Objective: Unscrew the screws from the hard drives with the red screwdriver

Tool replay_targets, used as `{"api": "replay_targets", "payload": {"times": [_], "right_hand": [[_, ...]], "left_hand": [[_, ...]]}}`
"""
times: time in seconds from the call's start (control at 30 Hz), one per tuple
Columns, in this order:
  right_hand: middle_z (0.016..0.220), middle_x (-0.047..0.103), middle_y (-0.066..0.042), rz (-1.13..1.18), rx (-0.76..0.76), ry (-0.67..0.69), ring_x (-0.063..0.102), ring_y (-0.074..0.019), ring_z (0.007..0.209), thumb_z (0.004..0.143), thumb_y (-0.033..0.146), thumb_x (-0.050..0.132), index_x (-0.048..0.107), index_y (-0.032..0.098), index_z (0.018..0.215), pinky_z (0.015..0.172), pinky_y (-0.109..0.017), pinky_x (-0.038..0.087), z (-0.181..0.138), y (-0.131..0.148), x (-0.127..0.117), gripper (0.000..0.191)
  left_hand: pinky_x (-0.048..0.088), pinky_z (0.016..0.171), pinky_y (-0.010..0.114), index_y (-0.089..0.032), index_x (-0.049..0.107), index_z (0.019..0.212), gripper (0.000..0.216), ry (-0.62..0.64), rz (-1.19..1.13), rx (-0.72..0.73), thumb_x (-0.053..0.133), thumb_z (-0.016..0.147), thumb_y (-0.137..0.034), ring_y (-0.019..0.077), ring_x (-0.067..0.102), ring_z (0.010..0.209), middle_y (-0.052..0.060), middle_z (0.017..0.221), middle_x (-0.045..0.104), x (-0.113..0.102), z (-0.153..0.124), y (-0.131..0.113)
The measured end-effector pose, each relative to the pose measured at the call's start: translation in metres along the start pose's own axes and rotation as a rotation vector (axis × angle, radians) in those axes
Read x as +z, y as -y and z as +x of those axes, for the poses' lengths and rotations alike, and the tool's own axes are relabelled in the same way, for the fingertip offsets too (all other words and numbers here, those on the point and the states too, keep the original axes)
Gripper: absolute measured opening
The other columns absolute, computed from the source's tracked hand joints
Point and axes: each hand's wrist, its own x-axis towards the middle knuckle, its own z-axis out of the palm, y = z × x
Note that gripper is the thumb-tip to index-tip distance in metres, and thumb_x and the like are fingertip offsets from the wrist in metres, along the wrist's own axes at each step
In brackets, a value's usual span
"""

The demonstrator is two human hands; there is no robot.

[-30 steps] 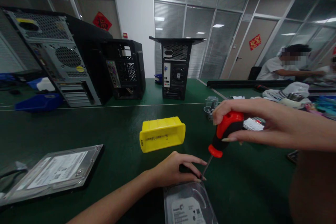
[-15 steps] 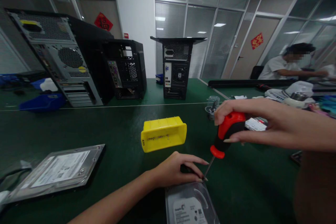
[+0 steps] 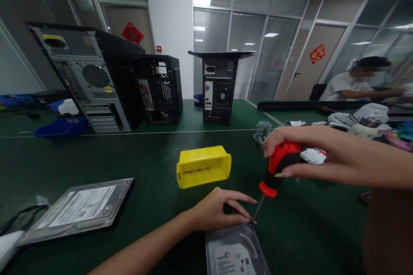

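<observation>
The right hand [image 3: 338, 154] has its fingers and thumb wrapped around the handle of a red-and-black screwdriver [image 3: 280, 161], slanted so that its tip comes down at the far right corner of the labelled hard drive [image 3: 232, 260], nearest the person. The left hand [image 3: 211, 210] arches over that drive's far edge, fingertips close around the tip; from here I cannot tell if they pinch anything. The step looks to me like screwdriving at that corner, in or out unclear; the next move seems to call for a seated tip and a steady turn. Beyond sits 1 yellow bin [image 3: 204, 169], another hard drive [image 3: 87, 202] lies left on the green surface [image 3: 145, 150], and 3 computer cases [image 3: 217, 94] stand behind.
</observation>
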Motion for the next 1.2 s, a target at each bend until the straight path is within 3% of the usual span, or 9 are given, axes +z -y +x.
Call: {"api": "replay_targets", "payload": {"times": [0.57, 0.8, 0.97, 1.2], "right_hand": [[0.116, 0.065, 0.002, 0.031, -0.022, 0.001, 0.062, -0.0221, 0.103, 0.081, 0.044, 0.064, 0.058, 0.032, 0.108, 0.079, -0.031, 0.052, 0.004, 0.002, 0.001, 0.03], [0.093, 0.065, 0.0, 0.003, 0.021, -0.035, 0.061, -0.02, 0.082, 0.075, 0.048, 0.069, 0.061, 0.026, 0.096, 0.067, -0.032, 0.048, 0.011, 0.009, 0.004, 0.031], [0.075, 0.059, 0.0, -0.087, 0.045, -0.1, 0.054, -0.017, 0.065, 0.079, 0.049, 0.062, 0.057, 0.022, 0.082, 0.056, -0.031, 0.041, 0.022, 0.017, 0.013, 0.027], [0.081, 0.06, 0.0, -0.059, -0.018, -0.129, 0.055, -0.0139, 0.069, 0.083, 0.046, 0.06, 0.056, 0.02, 0.085, 0.059, -0.026, 0.041, 0.029, 0.025, 0.017, 0.027]], "left_hand": [[0.053, 0.086, 0.031, -0.017, 0.057, 0.125, 0.043, 0.006, -0.026, -0.015, 0.066, 0.084, -0.023, 0.0184, 0.071, 0.089, 0.009, 0.098, 0.074, 0.0, 0.0, 0.0], [0.05, 0.093, 0.033, -0.017, 0.057, 0.126, 0.046, 0.003, -0.031, 0.009, 0.07, 0.081, -0.023, 0.0204, 0.07, 0.093, 0.008, 0.099, 0.074, -0.001, -0.001, 0.001], [0.05, 0.093, 0.033, -0.016, 0.058, 0.125, 0.046, -0.005, -0.037, 0.013, 0.07, 0.081, -0.024, 0.0214, 0.07, 0.093, 0.009, 0.098, 0.074, -0.001, -0.001, 0.0], [0.049, 0.094, 0.034, -0.015, 0.057, 0.126, 0.047, 0.004, -0.06, -0.002, 0.07, 0.082, -0.022, 0.0222, 0.07, 0.094, 0.011, 0.099, 0.073, -0.001, -0.001, 0.0]]}}
